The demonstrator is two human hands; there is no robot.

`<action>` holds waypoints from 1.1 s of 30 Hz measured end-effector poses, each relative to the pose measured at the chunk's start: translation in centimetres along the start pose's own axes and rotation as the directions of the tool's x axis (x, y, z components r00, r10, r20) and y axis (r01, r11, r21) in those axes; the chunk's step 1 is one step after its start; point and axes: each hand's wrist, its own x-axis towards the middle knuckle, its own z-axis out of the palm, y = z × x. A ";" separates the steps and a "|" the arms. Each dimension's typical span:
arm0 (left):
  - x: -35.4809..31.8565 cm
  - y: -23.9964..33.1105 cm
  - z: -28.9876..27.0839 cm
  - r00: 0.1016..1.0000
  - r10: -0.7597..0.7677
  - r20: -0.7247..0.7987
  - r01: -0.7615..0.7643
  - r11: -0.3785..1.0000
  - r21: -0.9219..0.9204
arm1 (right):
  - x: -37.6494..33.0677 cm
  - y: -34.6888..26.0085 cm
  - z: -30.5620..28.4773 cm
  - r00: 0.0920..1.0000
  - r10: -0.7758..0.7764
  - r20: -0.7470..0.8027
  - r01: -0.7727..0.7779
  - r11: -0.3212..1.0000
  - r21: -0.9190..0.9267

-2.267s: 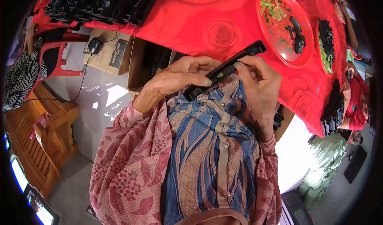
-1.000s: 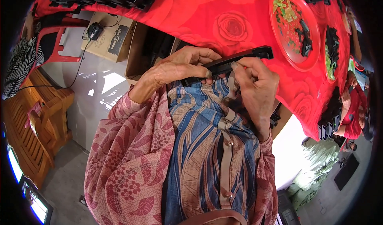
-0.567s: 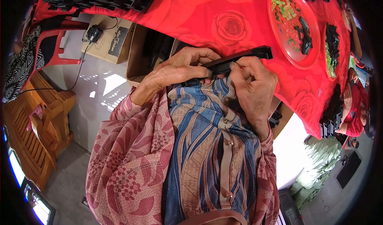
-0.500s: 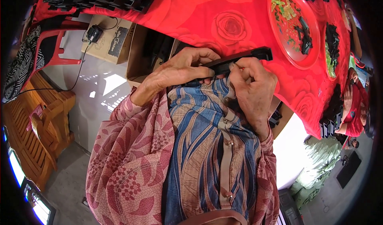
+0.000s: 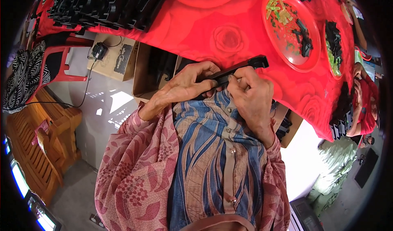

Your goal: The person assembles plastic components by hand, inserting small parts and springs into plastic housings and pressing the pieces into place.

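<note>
A long, narrow black plastic part is held at a slant over my lap, close to the table's edge. My left hand grips its left end, thumb along the near side and fingers curled beneath. My right hand is closed at the middle of the part, thumb and forefinger pinched against its near side. Anything small inside that pinch is hidden by the fingers. Beyond my right hand, a red round tray on the table holds small yellow-green strips and small black pieces.
The table has a red rose-patterned cloth. Many long black parts are stacked at its far left. A second red tray lies at the right, near another person in red. Cardboard boxes and a red chair stand left.
The view has shifted slightly, showing more of the black stack. The long black part stays in both hands, my right hand still pinching at its middle.
</note>
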 end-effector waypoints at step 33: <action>0.3 0.3 0.9 0.971 0.164 -0.172 -0.092 0.927 0.363 | -0.3 0.6 1.0 0.994 -0.043 -0.097 0.037 0.997 -0.063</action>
